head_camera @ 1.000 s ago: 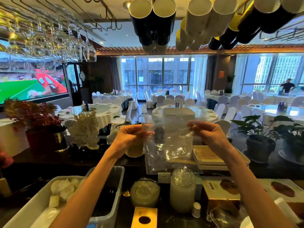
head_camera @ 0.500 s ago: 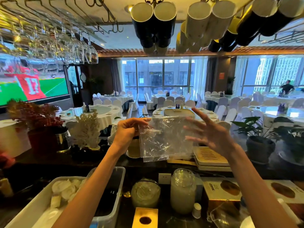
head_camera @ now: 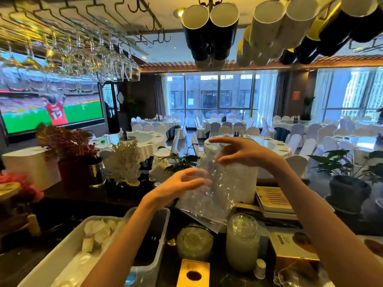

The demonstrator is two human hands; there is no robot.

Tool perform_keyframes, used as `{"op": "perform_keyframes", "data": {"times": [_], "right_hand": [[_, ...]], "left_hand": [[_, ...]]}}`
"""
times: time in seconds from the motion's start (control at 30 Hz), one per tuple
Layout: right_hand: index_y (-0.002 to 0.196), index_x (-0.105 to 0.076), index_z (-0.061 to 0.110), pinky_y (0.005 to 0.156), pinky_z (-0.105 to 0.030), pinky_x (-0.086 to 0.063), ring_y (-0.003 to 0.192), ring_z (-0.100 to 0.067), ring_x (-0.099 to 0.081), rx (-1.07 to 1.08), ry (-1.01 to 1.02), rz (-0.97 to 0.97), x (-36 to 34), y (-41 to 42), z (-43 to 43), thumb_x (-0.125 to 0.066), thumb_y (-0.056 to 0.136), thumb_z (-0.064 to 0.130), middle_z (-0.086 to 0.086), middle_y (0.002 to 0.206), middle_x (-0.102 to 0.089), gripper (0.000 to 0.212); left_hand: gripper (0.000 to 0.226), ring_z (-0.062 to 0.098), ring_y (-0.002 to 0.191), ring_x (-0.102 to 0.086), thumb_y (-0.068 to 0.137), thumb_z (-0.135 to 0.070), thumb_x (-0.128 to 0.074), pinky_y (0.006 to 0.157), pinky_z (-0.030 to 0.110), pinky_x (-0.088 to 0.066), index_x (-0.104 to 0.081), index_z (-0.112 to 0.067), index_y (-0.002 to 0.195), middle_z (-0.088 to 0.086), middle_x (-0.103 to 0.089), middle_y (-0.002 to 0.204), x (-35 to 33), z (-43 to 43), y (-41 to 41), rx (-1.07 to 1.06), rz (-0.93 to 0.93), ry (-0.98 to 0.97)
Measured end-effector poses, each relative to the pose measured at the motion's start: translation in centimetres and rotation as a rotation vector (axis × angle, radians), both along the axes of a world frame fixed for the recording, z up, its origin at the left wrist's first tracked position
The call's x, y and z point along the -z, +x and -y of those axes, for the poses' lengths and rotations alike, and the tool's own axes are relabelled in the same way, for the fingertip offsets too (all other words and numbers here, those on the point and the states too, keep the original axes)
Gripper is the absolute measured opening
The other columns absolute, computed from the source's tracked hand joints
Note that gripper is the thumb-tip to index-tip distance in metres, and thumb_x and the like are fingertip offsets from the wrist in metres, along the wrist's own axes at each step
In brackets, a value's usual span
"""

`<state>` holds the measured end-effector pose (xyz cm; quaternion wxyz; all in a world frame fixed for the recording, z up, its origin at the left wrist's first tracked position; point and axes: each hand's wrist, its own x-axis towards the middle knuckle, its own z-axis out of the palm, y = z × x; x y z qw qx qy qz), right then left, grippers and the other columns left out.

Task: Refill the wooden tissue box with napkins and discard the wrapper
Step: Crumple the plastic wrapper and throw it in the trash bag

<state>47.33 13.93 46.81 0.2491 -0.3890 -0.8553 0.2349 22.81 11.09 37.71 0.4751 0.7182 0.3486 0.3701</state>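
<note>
An empty, crinkled clear plastic wrapper [head_camera: 209, 195] hangs tilted in the air over the bar counter. My left hand [head_camera: 182, 184] grips its left edge at mid height. Higher up, my right hand [head_camera: 242, 152] pinches its top right part, index finger stretched out to the left. The wooden tissue box [head_camera: 193, 273], with a round hole in its light top, stands at the bottom edge below the wrapper, apart from both hands. No napkins show in the wrapper.
A white plastic bin [head_camera: 68, 253] with white items sits at bottom left. Two glass jars [head_camera: 241, 241] stand under the wrapper, wooden trays [head_camera: 273, 201] to the right. Mugs and wine glasses hang overhead. Plants and a white coral ornament [head_camera: 124, 162] line the counter's far side.
The wrapper was held flat and upright between both hands; the right hand let go briefly, then took it again. Now it is tilted and crumpled, left hand lower, right hand higher.
</note>
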Motion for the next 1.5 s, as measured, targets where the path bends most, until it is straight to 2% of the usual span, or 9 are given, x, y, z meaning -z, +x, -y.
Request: {"op": "perform_keyframes", "data": {"times": [0.17,0.33,0.57,0.7,0.87,1.1,1.3,1.4,1.5], "right_hand": [[0.155,-0.014,0.025,0.112,-0.050,-0.035,0.137,-0.028,-0.041,0.463,0.381,-0.183,2.6,-1.1,0.7,-0.065,0.085,0.050,-0.010,0.151,-0.041,0.090],[0.153,0.014,0.027,0.120,-0.052,-0.016,0.150,-0.027,-0.013,0.281,-0.438,-0.689,9.3,-0.6,2.6,-0.045,0.072,0.077,-0.002,0.165,-0.002,0.112],[0.155,0.005,0.024,0.112,-0.044,-0.035,0.141,-0.025,-0.037,0.191,-0.488,-0.753,10.0,-2.8,1.0,-0.054,0.089,0.056,-0.003,0.159,-0.029,0.094],[0.142,-0.046,0.014,0.081,-0.035,-0.058,0.095,-0.013,-0.070,0.223,-0.481,-0.709,10.6,-0.2,-0.4,-0.070,0.087,0.023,0.000,0.103,-0.074,0.060],[0.117,-0.069,0.030,0.072,-0.026,-0.054,0.086,-0.010,-0.070,0.149,-0.490,-0.717,10.5,0.9,-0.4,-0.077,0.079,0.026,0.004,0.099,-0.077,0.039],[0.110,-0.075,0.030,0.070,-0.024,-0.056,0.082,-0.014,-0.069,0.053,-0.480,-0.768,12.3,1.1,2.3,-0.073,0.078,0.017,-0.002,0.093,-0.075,0.034],[0.087,-0.080,0.020,0.064,-0.021,-0.057,0.082,-0.016,-0.071,0.188,-0.330,-0.814,15.5,0.4,8.2,-0.062,0.084,-0.008,0.002,0.087,-0.078,0.033],[0.107,-0.075,0.024,0.080,-0.033,-0.058,0.102,-0.022,-0.068,0.172,-0.478,-0.865,17.4,1.3,11.7,-0.069,0.083,0.023,-0.001,0.110,-0.073,0.024],[0.140,-0.049,0.035,0.102,-0.054,-0.046,0.129,-0.027,-0.054,0.238,-0.635,-0.946,20.3,2.8,16.3,-0.061,0.077,0.065,-0.005,0.143,-0.054,0.071]], "left_hand": [[0.025,0.045,0.100,-0.066,0.090,-0.014,-0.065,0.090,0.058,-0.053,-0.061,-0.003,0.112,0.022,-0.071,0.108,1.2,-0.7,1.9,-0.338,0.234,0.028],[0.030,0.043,0.099,-0.068,0.090,-0.013,-0.065,0.074,0.044,-0.060,-0.057,-0.002,0.117,0.024,-0.069,0.112,1.9,-1.0,3.2,-0.432,0.366,-0.036],[0.032,0.033,0.083,-0.073,0.088,-0.011,-0.067,0.072,0.044,-0.060,-0.057,-0.003,0.118,0.021,-0.071,0.109,2.3,-1.5,4.6,-0.414,0.390,-0.021],[0.040,0.037,0.095,-0.071,0.089,-0.023,-0.064,0.076,0.045,-0.061,-0.053,-0.007,0.124,0.016,-0.072,0.112,1.8,-1.9,2.6,-0.320,0.377,-0.082],[0.032,0.041,0.103,-0.065,0.091,-0.023,-0.063,0.094,0.054,-0.052,-0.063,-0.010,0.119,0.024,-0.066,0.119,2.2,-1.8,-0.4,-0.244,0.265,-0.082],[0.037,0.015,0.090,-0.072,0.084,-0.018,-0.068,0.065,0.022,-0.057,-0.066,-0.021,0.121,0.007,-0.076,0.105,5.0,0.4,-1.6,-0.180,0.336,-0.058],[0.041,0.021,0.110,-0.065,0.085,0.013,-0.048,0.082,0.038,-0.055,-0.077,-0.015,0.090,0.002,-0.069,0.121,9.6,2.8,-0.9,-0.117,0.442,-0.080],[0.051,0.025,0.115,-0.061,0.069,0.019,-0.038,0.088,0.045,-0.053,-0.076,-0.015,0.070,0.000,-0.070,0.117,11.3,4.2,0.0,-0.095,0.423,-0.131],[0.042,0.024,0.109,-0.064,0.065,0.013,-0.041,0.085,0.045,-0.055,-0.074,-0.014,0.063,0.000,-0.071,0.113,13.7,5.7,2.0,-0.017,0.372,-0.187]]}}
